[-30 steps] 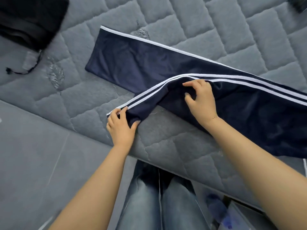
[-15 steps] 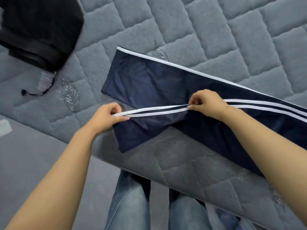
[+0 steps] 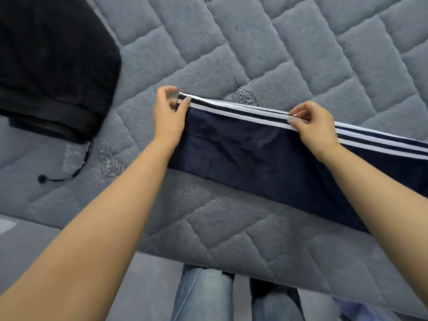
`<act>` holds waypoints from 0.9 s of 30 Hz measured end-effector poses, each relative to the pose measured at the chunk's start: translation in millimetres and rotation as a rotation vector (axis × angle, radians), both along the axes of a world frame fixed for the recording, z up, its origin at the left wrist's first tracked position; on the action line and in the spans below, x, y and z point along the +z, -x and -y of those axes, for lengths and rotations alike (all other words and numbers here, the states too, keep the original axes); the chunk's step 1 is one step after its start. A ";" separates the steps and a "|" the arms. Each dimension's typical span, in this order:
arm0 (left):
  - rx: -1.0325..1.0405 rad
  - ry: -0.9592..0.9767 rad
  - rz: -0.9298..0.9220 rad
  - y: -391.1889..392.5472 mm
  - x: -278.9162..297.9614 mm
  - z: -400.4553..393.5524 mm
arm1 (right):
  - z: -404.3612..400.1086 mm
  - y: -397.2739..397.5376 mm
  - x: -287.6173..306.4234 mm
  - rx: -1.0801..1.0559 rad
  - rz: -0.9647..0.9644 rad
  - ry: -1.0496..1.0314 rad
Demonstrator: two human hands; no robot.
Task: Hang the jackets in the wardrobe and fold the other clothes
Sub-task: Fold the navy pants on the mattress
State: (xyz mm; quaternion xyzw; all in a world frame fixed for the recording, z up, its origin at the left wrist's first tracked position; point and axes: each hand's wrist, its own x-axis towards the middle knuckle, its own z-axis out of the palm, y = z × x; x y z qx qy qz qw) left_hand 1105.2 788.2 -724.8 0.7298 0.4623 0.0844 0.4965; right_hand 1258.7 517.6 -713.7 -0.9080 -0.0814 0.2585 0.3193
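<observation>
On the quilted mattress (image 3: 301, 54), navy white-striped trousers (image 3: 254, 154) lie folded, left hand (image 3: 170, 114) and right hand (image 3: 312, 126) pinching the striped edge.

— What's the navy trouser leg (image 3: 254, 154) under the left hand (image 3: 170, 117)?
— Smooth knit cloth, faintly sheeny, with flat white stripes.
— And beneath both hands?
— A quilted grey mattress (image 3: 231, 228), fuzzy and matt (stitched in diamonds).
— Left of that hand?
— Matt black cloth (image 3: 53, 66).

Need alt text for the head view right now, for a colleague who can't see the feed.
Both hands pinch the white-striped far edge of navy track pants lying flat on a grey quilted mattress: the left hand at the pants' end, the right hand further along the stripes. A black garment with a drawcord lies at the upper left.
</observation>
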 end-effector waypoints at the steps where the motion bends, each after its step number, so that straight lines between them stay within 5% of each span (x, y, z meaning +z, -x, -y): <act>1: 0.004 -0.009 -0.010 8.5 -0.4 3.3 | -0.8 1.7 -1.7 -0.017 0.026 -0.014; 6: -0.141 -0.136 -0.088 45.8 -1.2 21.1 | -3.6 6.7 -8.3 -0.037 0.136 -0.038; 10: -0.058 -0.182 -0.065 36.2 -4.6 18.5 | -5.2 13.7 -10.8 -0.018 0.227 0.003; 15: -0.038 -0.241 -0.470 33.7 -6.8 31.4 | -10.2 33.5 7.9 0.006 0.356 0.045; 18: -0.212 -0.197 -0.630 37.4 -2.8 34.6 | -3.0 60.6 20.7 0.015 0.303 -0.014; 23: -0.227 0.199 -0.211 27.9 38.6 52.6 | 54.8 106.0 36.9 -0.095 0.077 -0.097; 27: -0.306 0.226 -0.017 2.6 79.4 121.4 | 121.3 121.9 47.4 -0.254 -0.037 -0.149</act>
